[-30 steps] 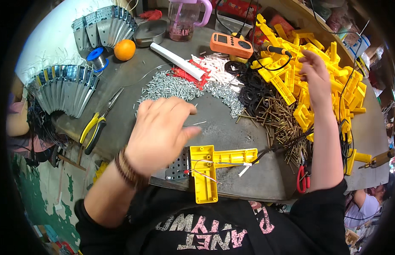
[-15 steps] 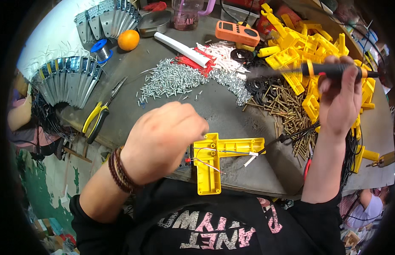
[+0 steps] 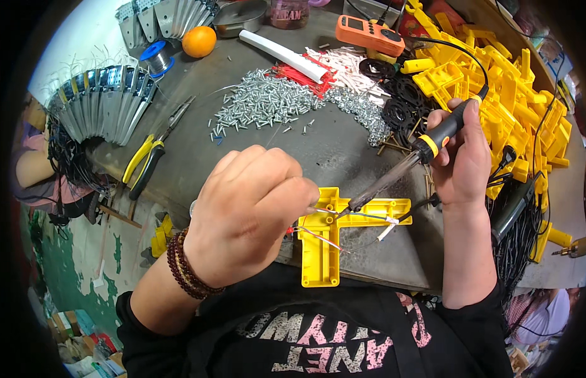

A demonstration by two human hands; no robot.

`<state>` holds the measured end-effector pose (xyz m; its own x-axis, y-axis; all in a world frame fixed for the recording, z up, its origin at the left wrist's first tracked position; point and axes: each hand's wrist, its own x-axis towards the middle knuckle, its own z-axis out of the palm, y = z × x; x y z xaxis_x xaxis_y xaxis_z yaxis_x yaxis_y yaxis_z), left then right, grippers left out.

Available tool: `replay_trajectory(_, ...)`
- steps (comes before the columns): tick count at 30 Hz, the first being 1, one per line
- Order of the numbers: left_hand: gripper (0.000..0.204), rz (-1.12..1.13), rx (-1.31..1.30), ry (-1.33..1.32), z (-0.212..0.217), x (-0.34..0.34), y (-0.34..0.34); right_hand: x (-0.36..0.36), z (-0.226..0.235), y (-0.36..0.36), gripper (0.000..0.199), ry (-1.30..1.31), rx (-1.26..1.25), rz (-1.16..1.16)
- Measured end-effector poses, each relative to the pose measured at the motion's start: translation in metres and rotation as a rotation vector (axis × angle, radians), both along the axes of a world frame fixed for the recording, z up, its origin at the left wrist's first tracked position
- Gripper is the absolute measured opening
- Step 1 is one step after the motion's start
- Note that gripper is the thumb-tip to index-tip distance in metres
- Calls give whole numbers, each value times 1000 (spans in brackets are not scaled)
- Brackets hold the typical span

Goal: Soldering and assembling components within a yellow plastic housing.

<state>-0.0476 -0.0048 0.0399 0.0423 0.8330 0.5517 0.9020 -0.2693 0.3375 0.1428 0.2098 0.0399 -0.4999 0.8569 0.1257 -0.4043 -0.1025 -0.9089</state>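
My right hand [image 3: 460, 164] grips a soldering iron [image 3: 443, 135] by its black handle with a yellow ring. Its shaft slants down to the left, and the tip reaches the wire ends over the yellow plastic housing [image 3: 319, 264]. Close to that tip, my left hand [image 3: 252, 211] is closed in a pinch on what looks like a thin wire, mostly hidden by the fingers. The T-shaped housing lies with its ribbed inside up at the table's near edge. Thin wires and a white sleeve [image 3: 386, 232] rest across it, joined to a black cable [image 3: 425, 205] at the right.
Heaped on the table are silver screws [image 3: 267, 101], brass-coloured pins [image 3: 429, 183], black rings [image 3: 403, 94] and yellow plastic parts [image 3: 507, 88]. Yellow-handled pliers [image 3: 145, 160], a solder spool [image 3: 157, 60] and an orange [image 3: 199, 41] lie left. An orange meter [image 3: 368, 34] sits at the back.
My right hand has brought the soldering iron down and left, from above the yellow parts to the housing. My left hand remains pinched over the housing's left side. The view has shifted slightly.
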Motion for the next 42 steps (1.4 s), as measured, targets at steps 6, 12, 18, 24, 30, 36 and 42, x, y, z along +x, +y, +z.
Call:
replay_trajectory(6,22,4,0,19,-4,0,2,-2,-2,1,32,17,-19,8)
replay_trajectory(12,21,18,-28,24,-6,1,6,-1,-5,4,32,37,-28,12)
replay_trajectory(18,21,6,-36,23,-6,4,8,0,-4,4,34,31,-57,9)
replay_trajectory(24,21,-2,-32,18,-7,5,9,0,-3,3,34,40,-63,31)
replay_trajectory(30,22,-44,-30,-43,-9,7,12,-1,-4,3,34,59,-78,42)
replay_trajectory(36,20,-30,2,-122,-7,6,0,8,1,7,35,68,-70,-13)
replay_trajectory(42,19,-55,13,-71,-9,15,-6,3,-1,2,35,65,-81,18)
